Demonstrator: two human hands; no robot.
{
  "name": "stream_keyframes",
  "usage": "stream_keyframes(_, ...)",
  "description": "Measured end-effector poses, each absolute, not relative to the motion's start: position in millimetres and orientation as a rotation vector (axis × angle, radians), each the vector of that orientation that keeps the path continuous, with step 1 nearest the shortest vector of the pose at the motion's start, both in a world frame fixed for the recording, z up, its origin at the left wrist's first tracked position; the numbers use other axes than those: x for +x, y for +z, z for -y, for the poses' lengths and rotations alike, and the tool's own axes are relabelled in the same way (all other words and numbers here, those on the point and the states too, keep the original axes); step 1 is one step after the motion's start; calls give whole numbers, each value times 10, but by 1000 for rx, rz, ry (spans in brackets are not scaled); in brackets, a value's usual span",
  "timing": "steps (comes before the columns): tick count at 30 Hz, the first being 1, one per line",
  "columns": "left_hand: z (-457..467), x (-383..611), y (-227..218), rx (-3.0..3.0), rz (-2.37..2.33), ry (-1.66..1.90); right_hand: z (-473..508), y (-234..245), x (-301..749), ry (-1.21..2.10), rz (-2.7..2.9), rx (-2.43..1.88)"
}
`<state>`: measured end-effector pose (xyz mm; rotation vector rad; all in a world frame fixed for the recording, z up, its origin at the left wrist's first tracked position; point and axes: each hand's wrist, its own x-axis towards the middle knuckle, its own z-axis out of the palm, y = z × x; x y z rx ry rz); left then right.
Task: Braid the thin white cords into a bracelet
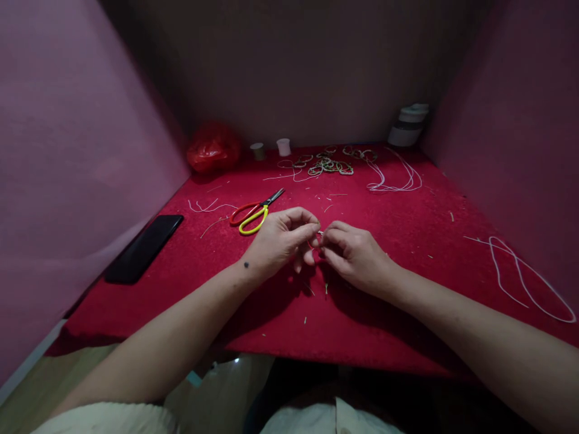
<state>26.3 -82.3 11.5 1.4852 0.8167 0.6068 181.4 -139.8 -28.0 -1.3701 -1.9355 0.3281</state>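
Note:
My left hand [294, 235] and my right hand [348, 250] meet above the middle of a red cloth. Both are closed, thumbs and fingers pinching a thin cord [320, 232]. Only a short pale bit of it shows between the fingertips; the rest is hidden. Just below the hands, a small green strand end [326, 289] shows against the cloth; whether it joins the held cord I cannot tell. Beyond my left wrist lie scissors [257, 214] with one red and one yellow handle. Farther back sits a pile of green-and-white braided cord loops [330, 166].
A black phone [145, 249] rests at the left edge. At the back stand a red plastic bag [215, 147], two thread spools [283, 147] and a white container with a dark band [408, 125]. Loose white cord [520, 271] lies right. Cord scraps dot the red cloth [384, 211]; pink walls flank it.

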Motion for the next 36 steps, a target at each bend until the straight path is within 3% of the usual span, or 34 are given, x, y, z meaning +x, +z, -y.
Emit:
stream_keyframes(6, 834, 239, 209, 1605, -883, 712, 1383, -226, 1814, 694, 1612, -1421)
stream_keyframes(19, 872, 256, 209, 1609, -773, 814, 1382, -189, 1736, 1169, 1067, -1260)
stream_keyframes(27, 875, 217, 233, 1613, -724, 876, 1419, -135, 1737, 1431, 1098, -1221)
stream_keyframes(36, 848, 202, 219, 1539, -655, 1006, 1407, -96, 1748, 1466, 1213, -1308)
